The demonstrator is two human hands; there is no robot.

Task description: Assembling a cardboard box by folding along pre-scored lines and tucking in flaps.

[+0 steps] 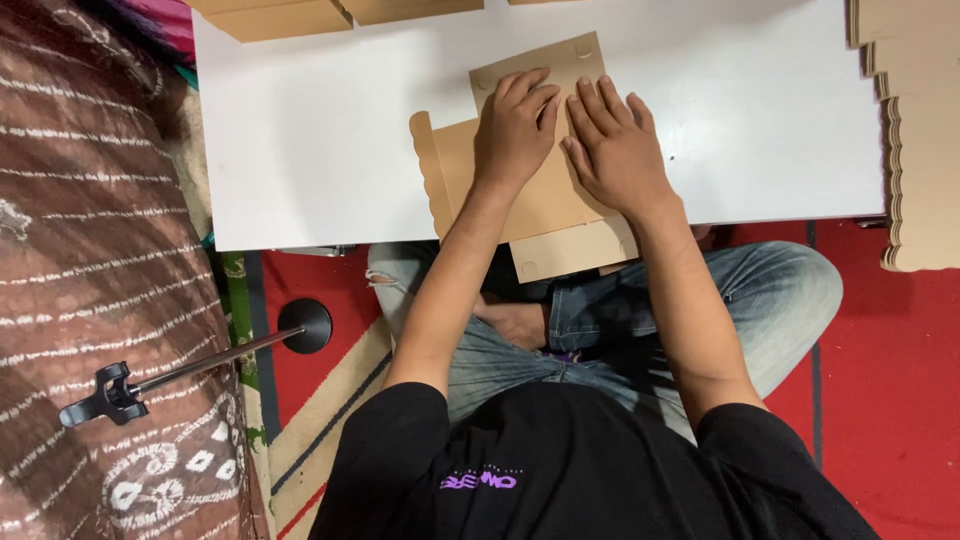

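Observation:
A flat brown cardboard cut-out [540, 205] with a scalloped left flap lies on the low white table [320, 130], its near end hanging over the table's front edge. My left hand [513, 125] rests palm-down on the cardboard's middle, fingers together. My right hand [615, 150] presses flat on it just to the right, fingers slightly spread. Neither hand grips anything; both lie open on the sheet.
A stack of flat cardboard sheets [920, 130] stands at the table's right edge. Brown cardboard boxes [285, 18] sit at the far edge. A black stand with a round base [305, 325] lies on the red rug at left, beside a brown patterned cloth [90, 250]. My crossed legs are under the table.

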